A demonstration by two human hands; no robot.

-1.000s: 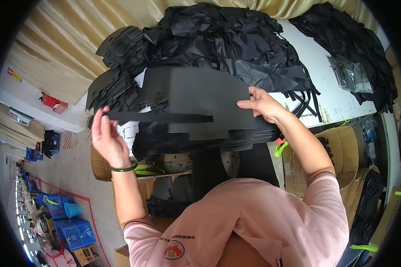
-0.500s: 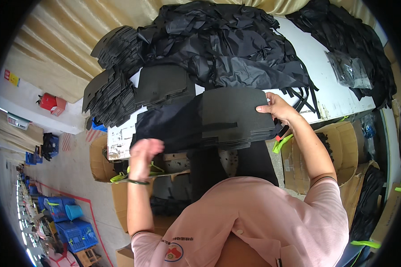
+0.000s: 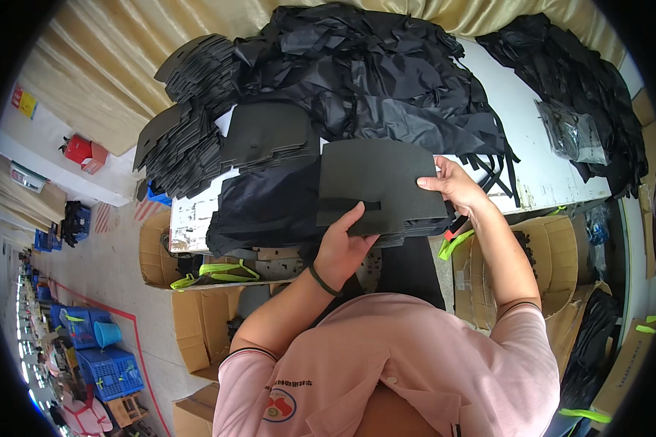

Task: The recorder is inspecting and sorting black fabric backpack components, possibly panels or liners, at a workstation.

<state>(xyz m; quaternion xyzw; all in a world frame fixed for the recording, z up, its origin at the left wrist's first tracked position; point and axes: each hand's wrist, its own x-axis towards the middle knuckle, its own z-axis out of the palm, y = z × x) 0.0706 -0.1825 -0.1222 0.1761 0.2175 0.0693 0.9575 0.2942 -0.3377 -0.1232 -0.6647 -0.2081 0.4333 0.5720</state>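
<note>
A stack of dark grey foam sheets (image 3: 375,171) with notched edges lies at the table's near edge in front of me. My left hand (image 3: 344,251) grips its near left edge, thumb on the top sheet beside a short slot, the other fingers lower down. At the right edge my right hand (image 3: 453,188) is closed on the same stack, thumb on top and fingers partly hidden. Black fabric (image 3: 270,207) is spread just left of the stack. A small black-and-red object (image 3: 453,230) shows below my right hand; its kind is unclear.
Another foam stack (image 3: 266,138) and fanned foam pieces (image 3: 182,149) sit at the left of the white table (image 3: 189,222). Behind is a big heap of black fabric (image 3: 386,73). Below the table's edge stand cardboard boxes (image 3: 554,251); a plastic bag (image 3: 572,131) lies at right.
My left hand has moved right from over the black fabric's near left corner and taken hold of the foam stack. The stack has shifted slightly left; my right hand keeps its hold.
</note>
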